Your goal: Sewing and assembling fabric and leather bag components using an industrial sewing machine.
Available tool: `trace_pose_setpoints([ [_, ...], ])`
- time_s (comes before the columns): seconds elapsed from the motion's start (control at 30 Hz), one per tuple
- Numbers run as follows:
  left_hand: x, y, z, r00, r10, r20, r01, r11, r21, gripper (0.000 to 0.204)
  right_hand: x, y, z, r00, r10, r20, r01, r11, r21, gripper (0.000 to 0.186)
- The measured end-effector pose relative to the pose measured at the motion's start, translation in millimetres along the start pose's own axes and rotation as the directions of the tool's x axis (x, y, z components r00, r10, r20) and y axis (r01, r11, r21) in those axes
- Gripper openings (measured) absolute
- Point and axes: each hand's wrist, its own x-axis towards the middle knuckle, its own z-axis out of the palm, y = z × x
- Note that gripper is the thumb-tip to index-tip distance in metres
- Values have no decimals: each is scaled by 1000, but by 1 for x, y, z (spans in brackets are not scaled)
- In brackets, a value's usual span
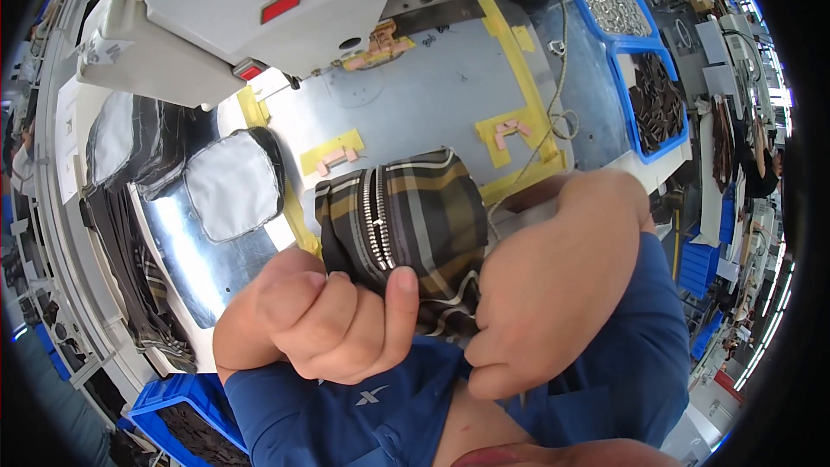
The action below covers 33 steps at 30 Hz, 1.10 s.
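Note:
I hold a dark plaid fabric piece with a metal zipper (406,225) up close over a sewing table. My left hand (333,324) grips its lower left edge, thumb pressed on the cloth. On the right, my right hand (553,285) is curled around the same piece, fingers tucked under the fabric. The zipper runs vertically down the middle of the piece. A white sewing machine head (251,13) stands at the top left, beyond the fabric.
The metal table plate (432,99) carries yellow tape guides (519,60). White-lined fabric pieces (229,186) lie stacked at the left beside dark plaid pieces. Blue bins (648,78) with small parts sit at the top right, another blue bin (186,411) at the lower left.

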Motion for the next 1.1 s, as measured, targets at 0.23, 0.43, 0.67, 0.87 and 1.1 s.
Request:
trace_pose_setpoints([
  [0.23, -3, -5, 8, 994, 6, -105, -3, 1000, 27, 37, -21, -10, -21, 947, 114, -301, -119, 993, 1, 16],
  [0.43, -2, -6, 11, 985, 71, -159, -69, 997, 21, 35, -13, -10, -20, 362, 648, -670, -629, 700, 338, 29],
  [0.67, -1, -14, 20, 956, 188, -224, -165, 980, 114, 28, 0, -1, -11, 352, 763, -542, -609, 626, 487, 36],
  [0.87, 8, -23, 34, 912, 299, -282, -272, 953, 133, 14, 7, 5, -7, 318, 812, -489, -571, 576, 585, 35],
  [1.1, 11, -24, 44, 852, 351, -387, -315, 936, 156, 7, 7, 8, -9, 334, 843, -421, -550, 537, 639, 29],
])
